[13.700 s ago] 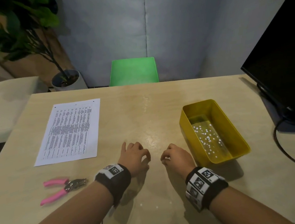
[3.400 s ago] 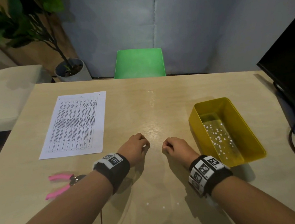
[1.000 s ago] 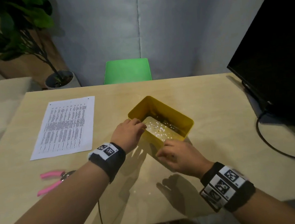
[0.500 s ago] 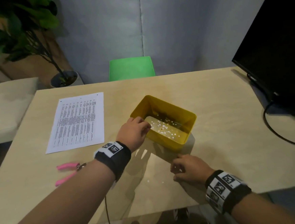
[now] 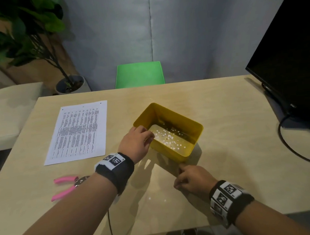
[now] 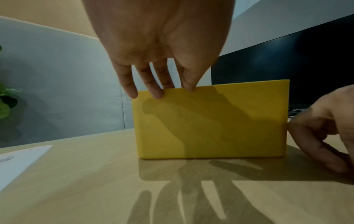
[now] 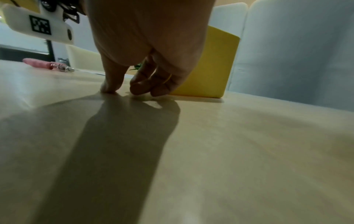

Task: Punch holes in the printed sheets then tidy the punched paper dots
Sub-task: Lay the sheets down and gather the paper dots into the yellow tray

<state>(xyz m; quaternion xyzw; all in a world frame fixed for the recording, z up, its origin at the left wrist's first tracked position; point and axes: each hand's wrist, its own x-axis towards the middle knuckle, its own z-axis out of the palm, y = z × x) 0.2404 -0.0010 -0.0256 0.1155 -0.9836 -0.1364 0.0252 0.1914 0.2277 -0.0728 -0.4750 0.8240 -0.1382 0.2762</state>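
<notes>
The yellow bin stands mid-table, turned at an angle, with several white paper dots on its floor. My left hand holds its near-left rim; in the left wrist view the thumb lies on the outer wall and one finger hooks behind the rim. My right hand rests on the table just in front of the bin's near corner, fingers curled, fingertips and thumb touching the wood; I see no dot between them. Two stray dots lie near the front edge.
The printed sheet lies at the left, with the pink punch pliers in front of it. A black monitor and its cable fill the right side. A green chair stands behind the table.
The bin came from the right side to the middle and was turned. In the last second my right hand let go of the bin's near wall and dropped to the table.
</notes>
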